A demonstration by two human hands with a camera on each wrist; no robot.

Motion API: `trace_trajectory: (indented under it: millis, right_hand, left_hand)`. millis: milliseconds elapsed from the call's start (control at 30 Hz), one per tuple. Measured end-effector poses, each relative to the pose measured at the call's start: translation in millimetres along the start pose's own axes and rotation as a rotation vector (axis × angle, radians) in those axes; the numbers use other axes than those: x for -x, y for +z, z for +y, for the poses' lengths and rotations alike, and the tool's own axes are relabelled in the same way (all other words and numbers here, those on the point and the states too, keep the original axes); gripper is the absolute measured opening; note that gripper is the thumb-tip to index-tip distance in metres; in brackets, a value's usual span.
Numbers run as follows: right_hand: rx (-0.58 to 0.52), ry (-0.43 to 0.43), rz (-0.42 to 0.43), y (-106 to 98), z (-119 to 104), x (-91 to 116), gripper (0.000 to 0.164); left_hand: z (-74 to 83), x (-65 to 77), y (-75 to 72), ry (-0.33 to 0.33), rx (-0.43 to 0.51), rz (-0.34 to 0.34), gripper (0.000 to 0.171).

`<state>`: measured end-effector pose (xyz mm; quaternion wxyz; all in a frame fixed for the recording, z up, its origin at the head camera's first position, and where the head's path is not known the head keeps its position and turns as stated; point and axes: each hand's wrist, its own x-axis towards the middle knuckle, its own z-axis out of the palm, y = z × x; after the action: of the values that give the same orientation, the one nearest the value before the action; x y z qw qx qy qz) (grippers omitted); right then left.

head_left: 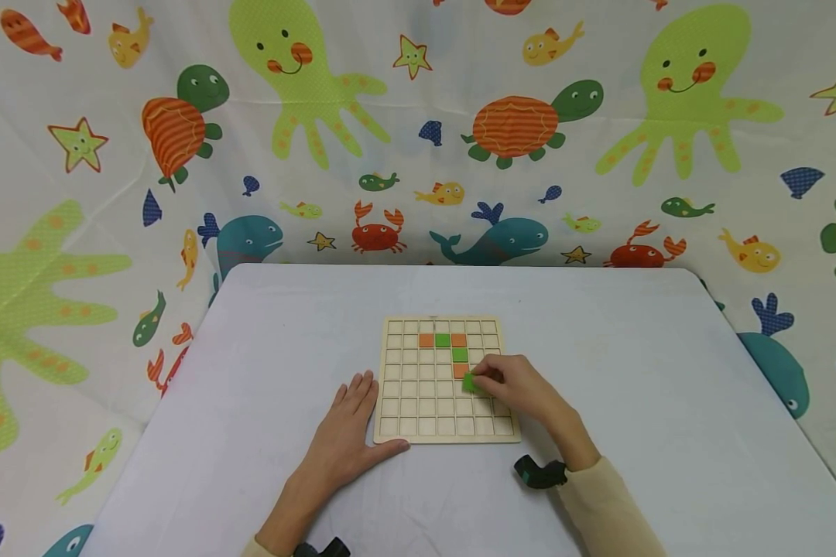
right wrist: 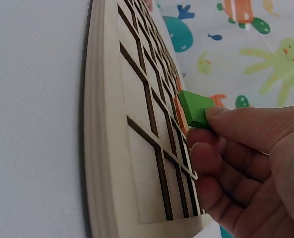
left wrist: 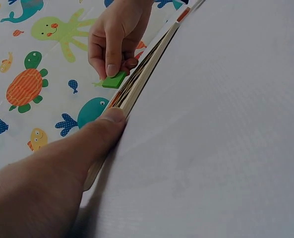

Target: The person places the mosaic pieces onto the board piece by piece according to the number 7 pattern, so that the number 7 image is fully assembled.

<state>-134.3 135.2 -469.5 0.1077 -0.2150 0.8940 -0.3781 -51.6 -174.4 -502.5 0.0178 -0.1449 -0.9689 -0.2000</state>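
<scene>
A square wooden grid board (head_left: 407, 406) lies on the white table. Orange tiles (head_left: 426, 340) and green tiles (head_left: 442, 340) sit in its cells, three along an upper row and two more down a column below the row's right end. My right hand (head_left: 519, 387) pinches a green tile (right wrist: 195, 109) between thumb and fingers, close over the cell just under the lower orange tile (head_left: 460, 371). Flat beside the board's left edge rests my left hand (head_left: 348, 433), fingers straight, its thumb (left wrist: 104, 129) at the board's near edge.
The white tabletop (head_left: 286, 325) extends around the board on all sides. Behind it hangs a curtain (head_left: 404, 100) printed with sea animals. A black wrist device (head_left: 539, 472) is on the right wrist, and another (head_left: 323, 548) shows by the left wrist.
</scene>
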Motion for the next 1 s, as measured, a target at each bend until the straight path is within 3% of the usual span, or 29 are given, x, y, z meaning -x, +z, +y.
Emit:
trace_trajectory:
  millis: [700,1000]
  right_hand:
    - [0.016,-0.017,-0.008,9,-5,-3,0.006]
    - [0.073,-0.036,0.01,12,-6,-4,0.007]
  left_hand:
    - [0.0,-1.3,0.6,-0.004,-0.002,-0.005,0.11]
    - [-0.3,-0.8,0.4,-0.005,-0.007,-0.008,0.11]
